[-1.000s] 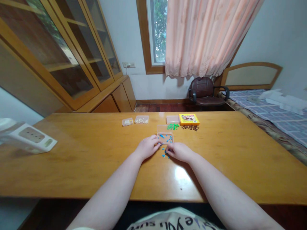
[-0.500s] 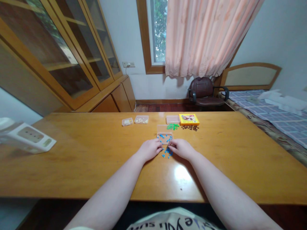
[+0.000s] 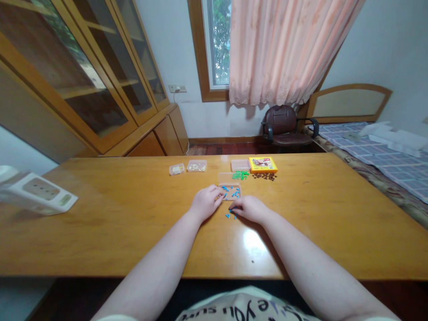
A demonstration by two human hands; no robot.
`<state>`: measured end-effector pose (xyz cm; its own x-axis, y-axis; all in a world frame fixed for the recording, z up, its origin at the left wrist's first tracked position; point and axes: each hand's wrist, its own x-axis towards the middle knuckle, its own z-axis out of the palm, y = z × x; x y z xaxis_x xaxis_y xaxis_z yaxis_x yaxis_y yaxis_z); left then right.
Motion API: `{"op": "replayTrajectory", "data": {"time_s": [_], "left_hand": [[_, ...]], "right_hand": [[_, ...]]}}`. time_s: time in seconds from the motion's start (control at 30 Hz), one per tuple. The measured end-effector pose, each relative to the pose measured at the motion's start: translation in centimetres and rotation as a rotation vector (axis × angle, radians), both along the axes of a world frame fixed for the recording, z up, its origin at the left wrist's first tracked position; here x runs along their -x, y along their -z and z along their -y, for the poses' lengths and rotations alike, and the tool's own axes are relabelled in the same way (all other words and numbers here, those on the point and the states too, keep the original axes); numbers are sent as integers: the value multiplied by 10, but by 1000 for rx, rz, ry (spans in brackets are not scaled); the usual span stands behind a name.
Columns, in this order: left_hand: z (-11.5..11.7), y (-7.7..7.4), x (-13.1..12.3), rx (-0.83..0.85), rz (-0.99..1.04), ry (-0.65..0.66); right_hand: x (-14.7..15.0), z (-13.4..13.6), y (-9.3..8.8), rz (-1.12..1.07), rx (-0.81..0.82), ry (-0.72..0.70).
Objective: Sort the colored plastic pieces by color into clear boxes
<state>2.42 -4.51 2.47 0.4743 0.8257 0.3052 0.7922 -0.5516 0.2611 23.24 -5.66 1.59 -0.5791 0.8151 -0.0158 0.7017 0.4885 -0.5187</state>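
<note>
A clear plastic box (image 3: 238,196) with its lid open on the far side holds several small blue pieces (image 3: 235,192). My left hand (image 3: 207,203) is at the box's left side, its curled fingertips over the rim; whatever is between them is too small to see. Just in front of the box, my right hand (image 3: 250,208) pinches down at the loose blue pieces (image 3: 228,216) on the table, with blue showing at its fingertips. Part of that small pile is hidden under the fingers.
Behind the box lie green pieces (image 3: 243,175), brown pieces (image 3: 265,176), a yellow box (image 3: 263,165) and another clear box (image 3: 240,165). Two clear containers, one with pale pieces (image 3: 197,166), stand back left. A white appliance (image 3: 43,191) rests at the table's left.
My left hand has moved forward from the loose pieces to the box's left rim. My right hand has shifted slightly left over the pile, where fewer blue pieces show.
</note>
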Motion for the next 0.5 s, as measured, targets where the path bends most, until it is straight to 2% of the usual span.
{"op": "replayTrajectory", "data": {"time_s": [0.1,0.17,0.43,0.5], "left_hand": [[-2,1,2,-15,31,-112],[-2,1,2,-3,19,-100],[4,2,-1,119,-105,221],[5,4,-2,155,-128,267]], "right_hand": [[0,0,-1,-5,-1,30],[-1,1,-2,0,-2,52],[-1,2,-4,64,-55,20],[0,2,-4,77,-69,12]]}}
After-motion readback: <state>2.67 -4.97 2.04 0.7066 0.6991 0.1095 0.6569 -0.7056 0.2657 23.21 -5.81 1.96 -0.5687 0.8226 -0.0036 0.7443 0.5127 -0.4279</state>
